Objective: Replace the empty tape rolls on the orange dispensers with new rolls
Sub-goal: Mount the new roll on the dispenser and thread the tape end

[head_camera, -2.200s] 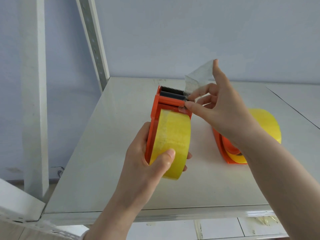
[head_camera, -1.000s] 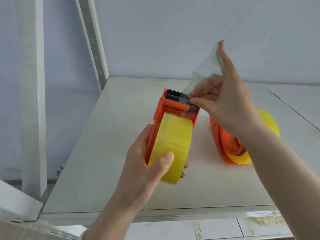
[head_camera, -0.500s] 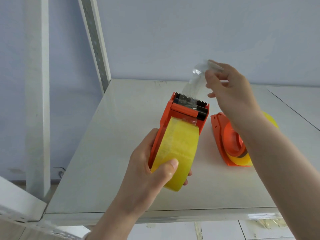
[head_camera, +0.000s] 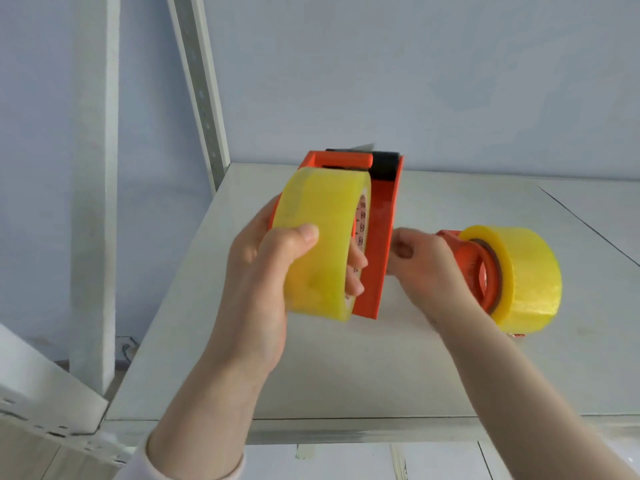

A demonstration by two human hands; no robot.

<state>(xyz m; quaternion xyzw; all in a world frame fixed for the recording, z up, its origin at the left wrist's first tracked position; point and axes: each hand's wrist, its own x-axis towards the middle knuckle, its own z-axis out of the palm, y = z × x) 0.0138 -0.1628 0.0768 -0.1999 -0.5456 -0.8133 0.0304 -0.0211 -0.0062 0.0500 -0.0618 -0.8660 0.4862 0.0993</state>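
My bench is just a plain white shelf top [head_camera: 311,375], kinda glossy, with a thin dark seam [head_camera: 585,220] running diagonally across its far right corner where the next panel meets it. Behind it is a pale bluish wall [head_camera: 381,81], nothing on it. A slotted metal upright [head_camera: 201,88] leans up from the shelf's back left corner, and there's a fatter white post [head_camera: 93,185] further left of that. Down at the bottom left another slotted rail [head_camera: 52,427] cuts across the corner. Below the shelf's front edge I can see pale floor tiles [head_camera: 346,462], plus a bit of wood-look flooring [head_camera: 27,459] far left.
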